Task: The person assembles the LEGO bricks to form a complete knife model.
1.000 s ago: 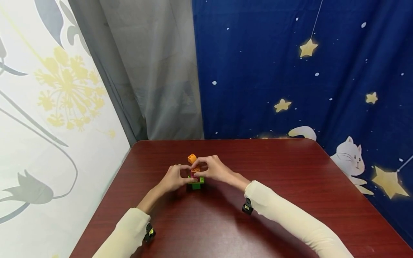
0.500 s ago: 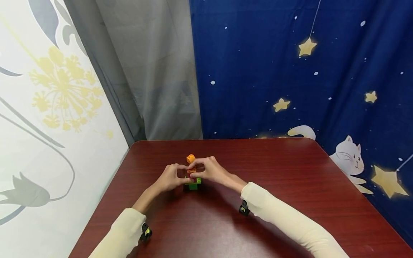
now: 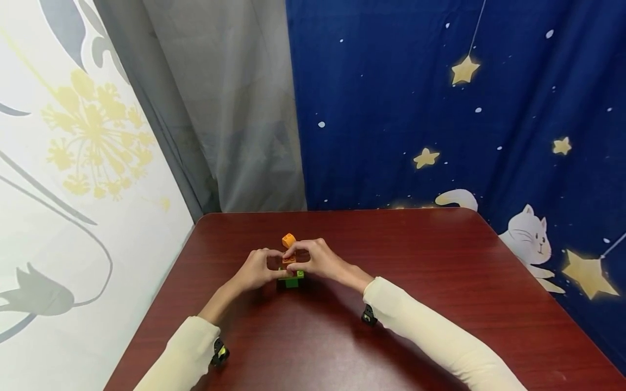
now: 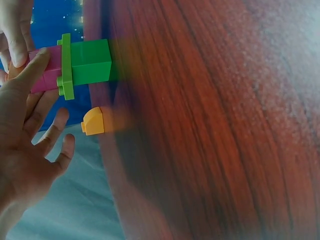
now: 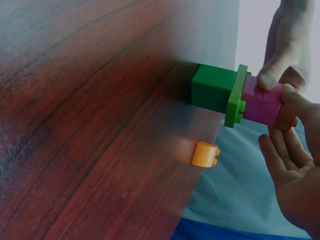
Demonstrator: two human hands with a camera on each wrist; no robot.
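Between my hands, upright on the table, stands a toy brick stack: a dark green block (image 4: 91, 61) at the bottom, a light green plate (image 5: 236, 97), two pink bricks (image 5: 262, 106), and an orange brick (image 5: 285, 120) on top. The left hand (image 3: 256, 269) pinches the pink part between thumb and fingers. Higher up, the right hand (image 3: 321, 258) pinches the stack where pink meets orange; its thumb covers part of that seam. A loose yellow-orange brick with a curved side (image 3: 288, 240) lies behind the stack, touched by neither hand.
The dark red wooden table (image 3: 391, 250) extends to both sides and in front of the stack. A white patterned panel (image 3: 98, 217) borders it on the left. Grey and blue curtains (image 3: 371, 108) hang behind its far edge.
Both hands keep their grip on the stack with hardly any movement. The whole scene shifts slightly left in the head view.
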